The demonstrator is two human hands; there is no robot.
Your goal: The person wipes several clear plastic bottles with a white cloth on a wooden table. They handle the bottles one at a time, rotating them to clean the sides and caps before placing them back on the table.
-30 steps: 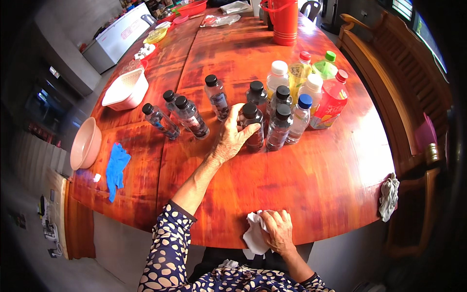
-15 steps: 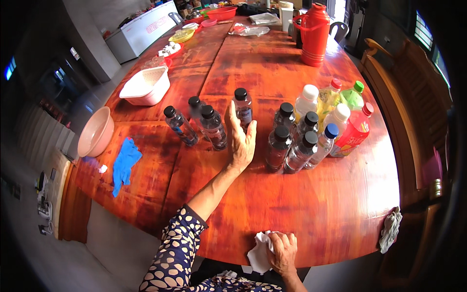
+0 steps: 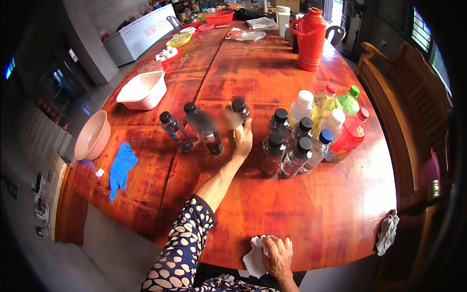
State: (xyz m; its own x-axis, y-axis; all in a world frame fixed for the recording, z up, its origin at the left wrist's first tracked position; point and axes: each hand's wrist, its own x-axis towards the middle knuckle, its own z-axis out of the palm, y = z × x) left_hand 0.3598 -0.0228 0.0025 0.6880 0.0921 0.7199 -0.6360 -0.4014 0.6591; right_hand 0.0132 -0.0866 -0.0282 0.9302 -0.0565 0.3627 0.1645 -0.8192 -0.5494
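My left hand (image 3: 240, 140) reaches out over the table and is wrapped round a clear plastic bottle with a black cap (image 3: 238, 105), which stands upright. A dark smear blurs part of the view beside it. Just left of that hand stand several similar black-capped bottles, among them a near one (image 3: 212, 141) and a leftmost one (image 3: 176, 132). My right hand (image 3: 278, 255) rests at the table's near edge, its fingers closed over a crumpled white cloth (image 3: 254, 258).
Right of my left hand stand clustered bottles, including a blue-capped one (image 3: 318, 151) and a red-labelled one (image 3: 349, 140). A red thermos flask (image 3: 310, 44), a pink basket (image 3: 142, 92), a pink basin (image 3: 94, 136), a blue glove (image 3: 121, 168) and a grey rag (image 3: 387, 232) are around the table.
My left hand has gone from spread fingers beside the black-capped bottle to a grip round it. My right hand stays on the white cloth. The whole view has shifted slightly.
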